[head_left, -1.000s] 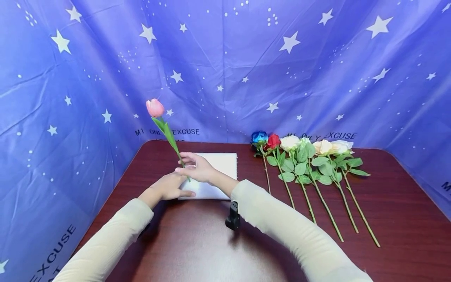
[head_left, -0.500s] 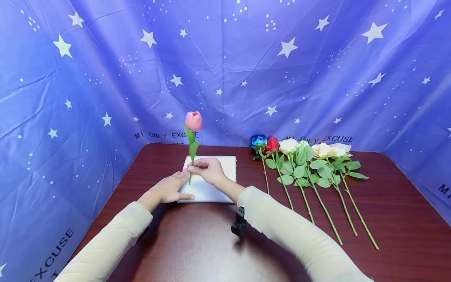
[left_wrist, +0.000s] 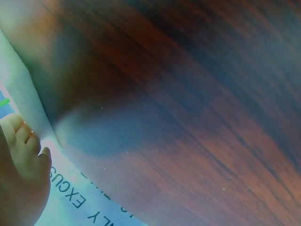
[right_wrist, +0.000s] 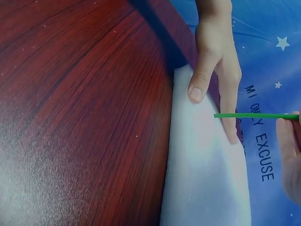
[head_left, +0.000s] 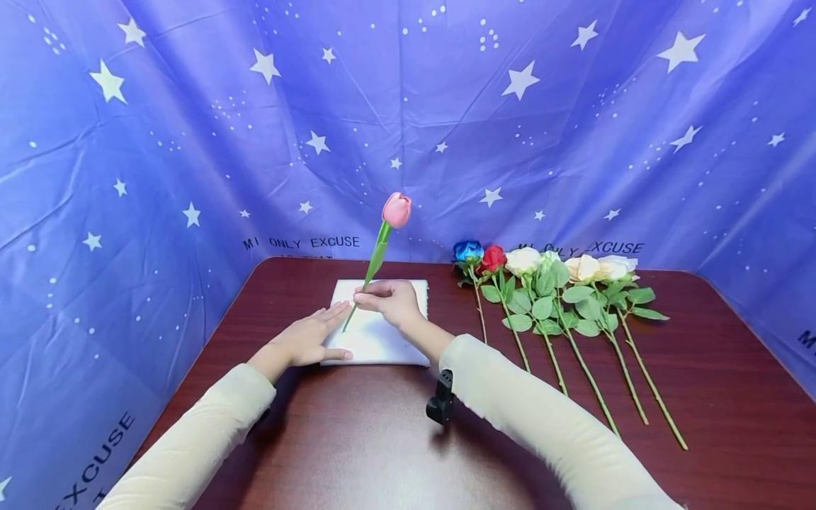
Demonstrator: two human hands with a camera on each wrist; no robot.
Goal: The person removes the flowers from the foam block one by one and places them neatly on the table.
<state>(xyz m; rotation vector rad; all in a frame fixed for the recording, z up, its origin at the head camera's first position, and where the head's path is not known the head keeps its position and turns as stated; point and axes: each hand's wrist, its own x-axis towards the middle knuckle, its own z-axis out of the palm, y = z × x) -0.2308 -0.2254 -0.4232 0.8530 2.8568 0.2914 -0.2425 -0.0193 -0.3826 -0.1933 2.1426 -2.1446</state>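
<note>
In the head view a pink tulip (head_left: 397, 210) leans to the right, its stem pinched between the thumb and fingers of my right hand (head_left: 392, 301). The stem's lower end meets the top of a white foam block (head_left: 382, 340) near its left side. My left hand (head_left: 306, 338) rests on the block's left edge with fingers straight and thumb spread along the front. The right wrist view shows the green stem (right_wrist: 249, 115) running from the right fingertips towards the block, beside the left hand. In the left wrist view only part of the left hand (left_wrist: 26, 165) appears.
To the right on the dark red wooden table (head_left: 357, 439) lies a row of roses: a blue rose (head_left: 468, 251), a red rose (head_left: 494, 259) and several pale ones, stems towards me. A blue star-printed cloth (head_left: 408, 127) hangs behind and at both sides.
The tulip has swung from leaning left, through nearly upright, to leaning right. My right hand has shifted slightly right with it, while the left hand stays on the foam block.
</note>
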